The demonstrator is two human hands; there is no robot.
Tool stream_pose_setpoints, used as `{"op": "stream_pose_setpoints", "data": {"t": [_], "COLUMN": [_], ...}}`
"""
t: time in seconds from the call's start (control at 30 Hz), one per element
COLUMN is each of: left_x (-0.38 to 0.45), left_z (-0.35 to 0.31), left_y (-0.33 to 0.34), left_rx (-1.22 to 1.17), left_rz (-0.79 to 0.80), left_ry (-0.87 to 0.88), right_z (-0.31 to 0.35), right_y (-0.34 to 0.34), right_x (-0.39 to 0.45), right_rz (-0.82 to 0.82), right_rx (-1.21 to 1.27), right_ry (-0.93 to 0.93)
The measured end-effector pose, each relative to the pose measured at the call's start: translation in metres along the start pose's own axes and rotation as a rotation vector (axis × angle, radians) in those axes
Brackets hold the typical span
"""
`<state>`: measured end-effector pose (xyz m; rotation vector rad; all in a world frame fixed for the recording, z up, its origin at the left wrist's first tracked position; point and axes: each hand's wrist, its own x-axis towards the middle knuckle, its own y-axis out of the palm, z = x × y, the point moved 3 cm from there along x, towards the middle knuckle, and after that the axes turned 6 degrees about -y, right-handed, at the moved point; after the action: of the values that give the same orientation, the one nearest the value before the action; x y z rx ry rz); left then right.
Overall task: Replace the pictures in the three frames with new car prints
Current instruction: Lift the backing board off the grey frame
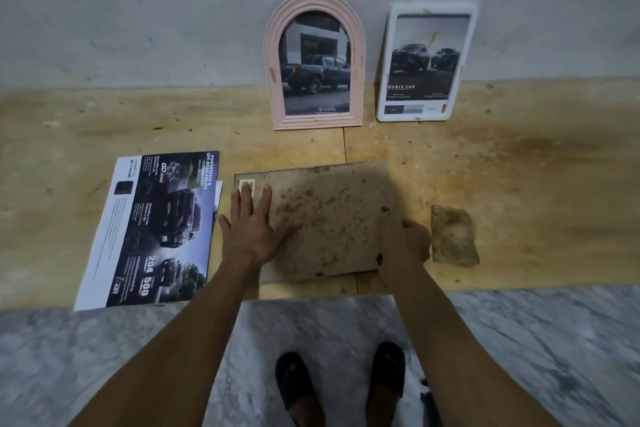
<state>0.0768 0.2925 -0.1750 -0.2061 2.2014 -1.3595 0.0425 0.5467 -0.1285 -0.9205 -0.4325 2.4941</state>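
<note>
- Near: the left hand [251, 229] presses flat, fingers straight, on a stained brown backing board [329, 218] of the third frame, lying face down on the yellow floor [519, 166]; the right hand [403, 246] grips the board's right edge.
- Left: a dark printed car brochure [152, 229] waits beside it.
- Likely step: seating or lifting the backing; next, steady edge control.
- Far: an arched pink frame [314, 61] and a white rectangular frame [426, 62] lean against the wall, each showing a truck print.

1. Two frames lean on the wall behind: arched frame [314, 61] left, rectangular frame [425, 62] right.
2. Third frame [325, 218] lies face-down on the floor [519, 163], in front.
3. Car brochure [152, 229] lies to its left; stand piece [454, 235] to its right.
</note>
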Motion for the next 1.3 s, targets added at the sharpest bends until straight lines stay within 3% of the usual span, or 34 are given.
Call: {"op": "stream_pose_setpoints", "data": {"t": [0.63, 0.77, 1.17, 1.3], "left_x": [0.002, 0.002, -0.002, -0.005], "left_z": [0.009, 0.012, 0.013, 0.011], "left_y": [-0.005, -0.007, -0.009, -0.021], "left_rx": [-0.155, -0.139, -0.172, -0.314], "left_rz": [-0.047, -0.05, -0.085, -0.096], "left_ry": [0.015, 0.032, 0.023, 0.057], "right_z": [0.019, 0.015, 0.018, 0.022], "right_y": [-0.011, -0.01, -0.022, -0.03], "right_x": [0.021, 0.019, 0.024, 0.021], "right_rz": [0.488, 0.58, 0.569, 0.576], "right_rx": [-0.29, -0.23, -0.011, 0.09], "right_ry": [-0.133, -0.1, -0.098, -0.109]}}
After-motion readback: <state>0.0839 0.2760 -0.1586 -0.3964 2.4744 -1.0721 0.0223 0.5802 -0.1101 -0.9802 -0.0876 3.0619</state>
